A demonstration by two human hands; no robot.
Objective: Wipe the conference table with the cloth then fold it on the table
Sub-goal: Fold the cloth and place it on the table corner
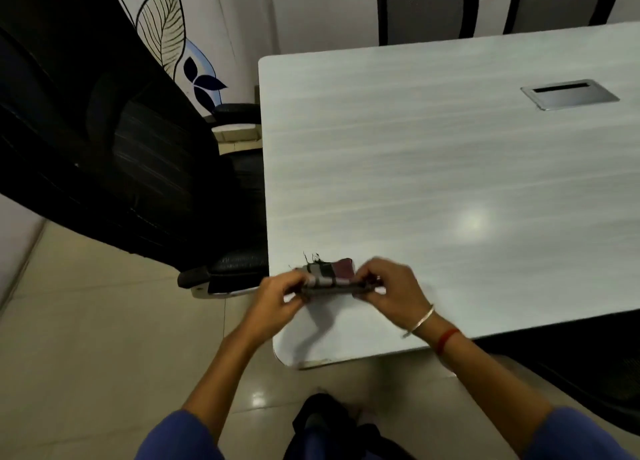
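Note:
A small cloth (pixel 329 276) with grey, black and maroon stripes and frayed threads is folded into a narrow strip near the near left corner of the white conference table (pixel 433 169). My left hand (pixel 277 297) pinches its left end. My right hand (pixel 388 286), with a bangle and a red thread at the wrist, pinches its right end. The cloth sits just above or on the tabletop; which one I cannot tell.
A large black office chair (pixel 121 141) stands close to the table's left edge. Two more chairs (pixel 426 6) are at the far side. A metal cable hatch (pixel 569 94) is set in the tabletop at the right. Tiled floor (pixel 86 355) lies below.

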